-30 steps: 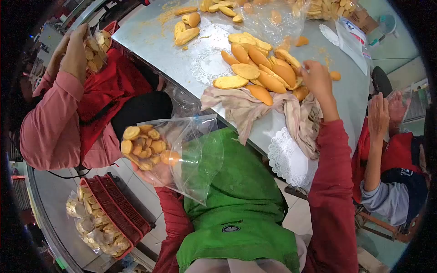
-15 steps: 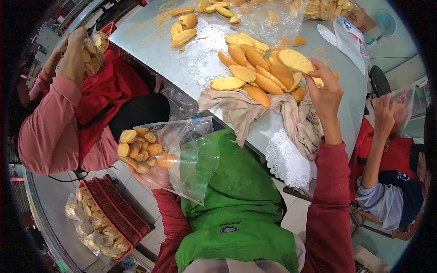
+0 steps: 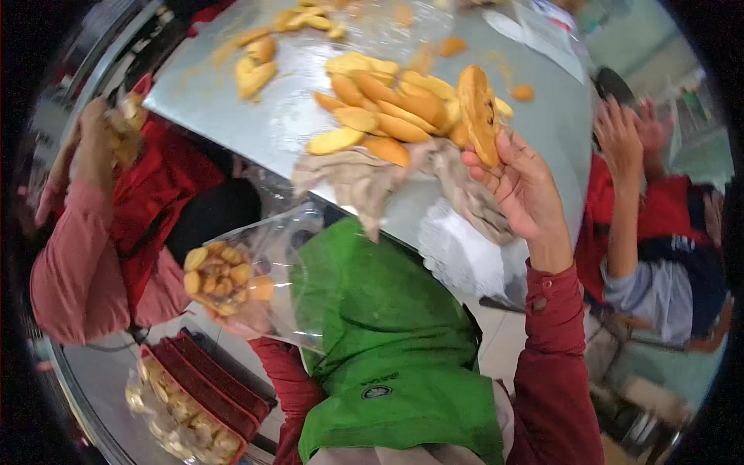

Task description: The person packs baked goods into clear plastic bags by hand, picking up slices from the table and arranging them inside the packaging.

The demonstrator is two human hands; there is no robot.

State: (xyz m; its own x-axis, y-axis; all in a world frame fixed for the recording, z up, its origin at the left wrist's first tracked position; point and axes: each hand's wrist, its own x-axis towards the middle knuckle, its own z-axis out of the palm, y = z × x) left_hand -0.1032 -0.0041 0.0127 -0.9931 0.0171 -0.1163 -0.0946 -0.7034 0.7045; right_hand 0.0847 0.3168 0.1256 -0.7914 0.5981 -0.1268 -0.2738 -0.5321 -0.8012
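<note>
In my right hand (image 3: 523, 182) is an oval bread piece (image 3: 478, 116), yellow-orange with several small dark spots, pinched at its lower end and held upright above the table edge. My left hand (image 3: 244, 319) supports a clear plastic bag (image 3: 310, 310) from below, its fingers partly hidden by the bag. Smaller round baked pieces (image 3: 221, 271) fill the bag's left end, while its wide right end lies over my green apron. Beyond my right hand, a pile of oval bread pieces (image 3: 380, 105) rests on the metal table (image 3: 190, 93), beside a crumpled striped cloth (image 3: 349, 174).
White lace paper doilies (image 3: 461, 244) hang at the table edge. Crumbs and a clear plastic sheet (image 3: 395, 27) lie farther back. A red crate (image 3: 205, 384) with bagged pieces stands at lower left. Co-workers sit left (image 3: 81, 256) and right (image 3: 643, 256).
My right hand has moved left and slightly down, turning the bread piece from flat to upright. The view has shifted, and the left hand still holds the bag.
</note>
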